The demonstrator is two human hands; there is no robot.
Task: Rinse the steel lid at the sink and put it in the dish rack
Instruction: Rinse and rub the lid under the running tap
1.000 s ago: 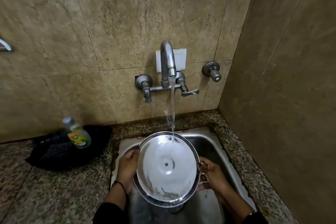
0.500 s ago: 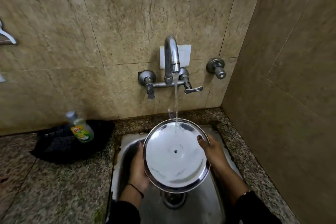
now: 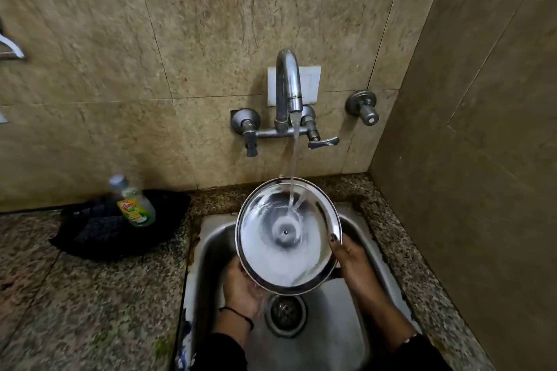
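I hold the round steel lid (image 3: 286, 256) over the steel sink (image 3: 331, 325), its hollow underside tilted up toward me. Water from the wall tap (image 3: 288, 90) falls onto the lid's upper part and runs off the lower edge. My left hand (image 3: 241, 289) supports the lid's lower left rim from beneath. My right hand (image 3: 349, 256) grips the right rim, thumb on the inner face. The dish rack is outside the view.
A dish soap bottle (image 3: 132, 205) stands in a black tray (image 3: 99, 238) on the granite counter (image 3: 75, 310) left of the sink. Tap handles (image 3: 322, 141) and a separate valve (image 3: 363, 108) stick out of the tiled wall. A side wall (image 3: 482, 159) closes the right.
The lid has tipped so the stream lands further in, near its centre. My left hand slid lower under the rim, and my right hand shifted down the right edge.
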